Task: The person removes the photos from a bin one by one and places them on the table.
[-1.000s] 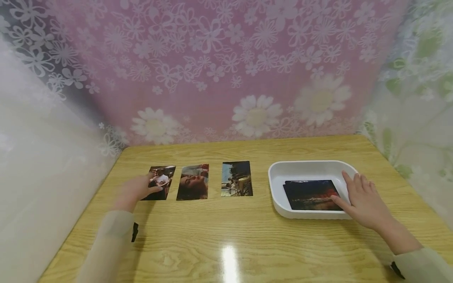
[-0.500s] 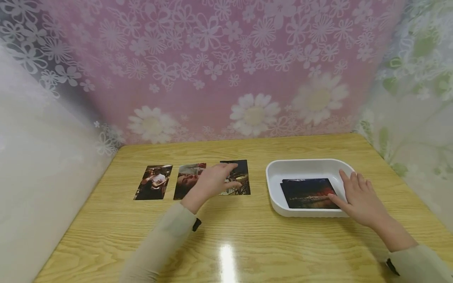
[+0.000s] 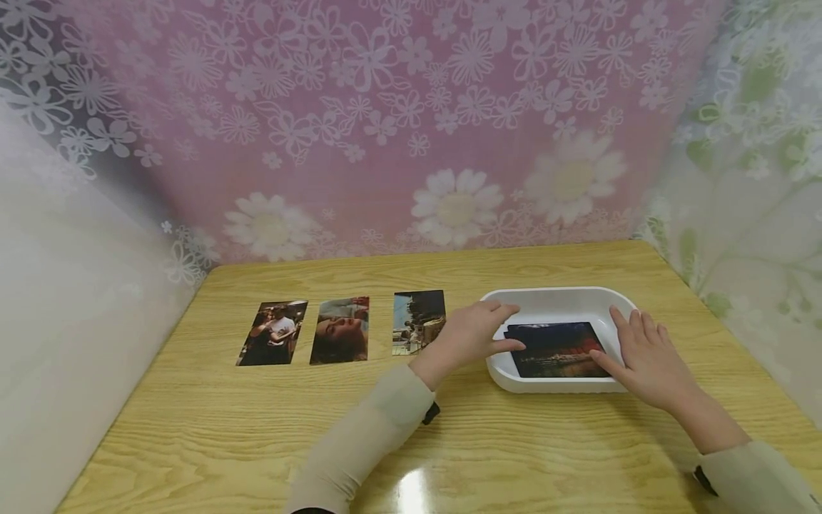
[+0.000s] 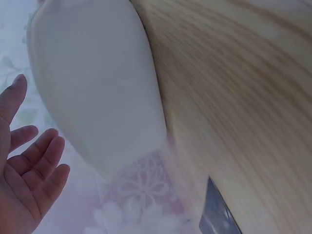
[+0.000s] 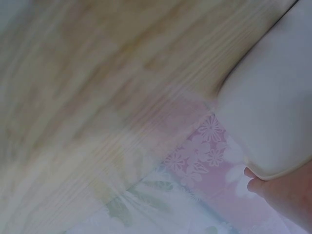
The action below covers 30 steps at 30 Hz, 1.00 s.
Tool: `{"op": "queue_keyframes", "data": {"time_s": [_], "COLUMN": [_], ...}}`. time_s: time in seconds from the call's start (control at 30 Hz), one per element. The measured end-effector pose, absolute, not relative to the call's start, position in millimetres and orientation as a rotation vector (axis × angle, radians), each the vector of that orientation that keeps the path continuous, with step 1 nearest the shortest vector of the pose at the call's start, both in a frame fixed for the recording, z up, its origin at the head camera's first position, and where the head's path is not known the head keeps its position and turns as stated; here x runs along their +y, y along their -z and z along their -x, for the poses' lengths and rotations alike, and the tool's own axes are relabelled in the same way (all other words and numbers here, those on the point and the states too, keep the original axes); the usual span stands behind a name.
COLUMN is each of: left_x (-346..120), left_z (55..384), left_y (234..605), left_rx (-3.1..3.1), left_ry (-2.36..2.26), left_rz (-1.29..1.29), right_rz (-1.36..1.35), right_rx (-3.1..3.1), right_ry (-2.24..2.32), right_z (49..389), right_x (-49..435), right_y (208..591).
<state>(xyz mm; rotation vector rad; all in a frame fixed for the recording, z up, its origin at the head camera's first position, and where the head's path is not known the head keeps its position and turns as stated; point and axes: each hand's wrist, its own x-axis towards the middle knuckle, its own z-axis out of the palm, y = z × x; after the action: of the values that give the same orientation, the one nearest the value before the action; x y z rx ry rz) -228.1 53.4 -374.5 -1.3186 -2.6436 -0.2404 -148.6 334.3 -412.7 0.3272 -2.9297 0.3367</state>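
A white tray [image 3: 559, 295] stands on the right part of the table, holding a small stack of photos [image 3: 555, 350]; the top one is dark with a red glow. My left hand [image 3: 469, 334] reaches over the tray's left rim, fingers and thumb spread apart with nothing between them. On the right rim rests my right hand [image 3: 655, 360], its fingers extended and its thumb over the photos' right end. In the left wrist view, the left hand [image 4: 31, 183] shows loosely bent fingers beside the tray [image 4: 97, 87]. The right wrist view shows the right hand [image 5: 287, 197] at the tray's edge.
Left of the tray, three photos lie in a row: a couple [image 3: 272, 333], a face in profile [image 3: 340, 330] and an outdoor scene [image 3: 417, 321], partly covered by the left hand. The wooden table [image 3: 244, 442] meets a flowered pink wall [image 3: 359, 143] at the back.
My left hand has left the leftmost photo and moved right, across the row, to the tray's left rim. The right hand has stayed at the tray's right side.
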Motion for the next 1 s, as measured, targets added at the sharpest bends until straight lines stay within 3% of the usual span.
{"op": "queue_keyframes", "data": {"time_s": [0.37, 1.0], "left_x": [89, 112], "left_z": [230, 249], "left_y": [383, 394], "left_rx": [-2.752, -2.959], "left_ry": [0.195, -0.206], "left_rz": [1.385, 1.331], "right_rz": [-0.326, -0.325], "right_rx": [-2.918, -2.915], "right_ry": [-0.313, -0.296], "right_z": [149, 149], "right_x": [334, 334], "right_y": [413, 414]}}
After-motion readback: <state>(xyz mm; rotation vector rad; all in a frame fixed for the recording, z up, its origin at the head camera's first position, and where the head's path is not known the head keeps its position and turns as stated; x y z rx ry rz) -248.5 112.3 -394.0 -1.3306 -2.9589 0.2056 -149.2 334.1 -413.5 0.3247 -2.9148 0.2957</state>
